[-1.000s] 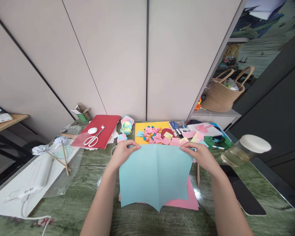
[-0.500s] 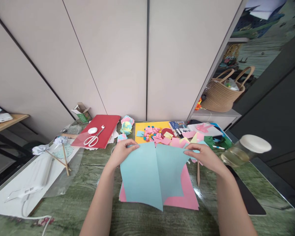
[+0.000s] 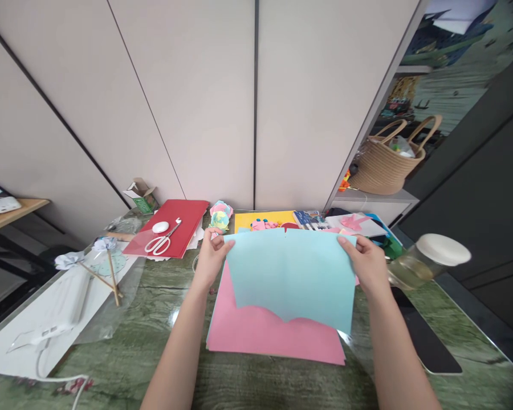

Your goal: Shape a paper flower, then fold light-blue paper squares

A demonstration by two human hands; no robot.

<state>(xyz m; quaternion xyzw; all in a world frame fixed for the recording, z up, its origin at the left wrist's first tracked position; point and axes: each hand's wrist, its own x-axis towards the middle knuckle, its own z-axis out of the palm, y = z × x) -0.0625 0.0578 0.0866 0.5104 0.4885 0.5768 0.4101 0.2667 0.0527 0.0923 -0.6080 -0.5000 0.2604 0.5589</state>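
Note:
A light blue sheet of paper [image 3: 299, 273] hangs between my two hands, creased down its middle, with a small notch at the centre of its top edge. My left hand [image 3: 214, 257] pinches the upper left corner between thumb and fingers. At the upper right corner, my right hand [image 3: 365, 259] grips the sheet the same way, thumb in front. Below it lies a stack of pink paper [image 3: 277, 337] on the table, partly covered by the blue sheet. Colourful small pieces behind the sheet are mostly hidden.
White scissors [image 3: 160, 244] lie on a red folder [image 3: 188, 222] at the back left. A glue gun [image 3: 64, 307] and paper flowers [image 3: 105, 244] are at left. A lidded jar [image 3: 427, 259] and a black tablet [image 3: 427, 336] stand at right, and a woven basket [image 3: 387, 162] sits on the shelf.
The blue paper has been opened out flat and raised toward the back, baring more of the pink stack. My hands have moved wider apart, the right one shifting right.

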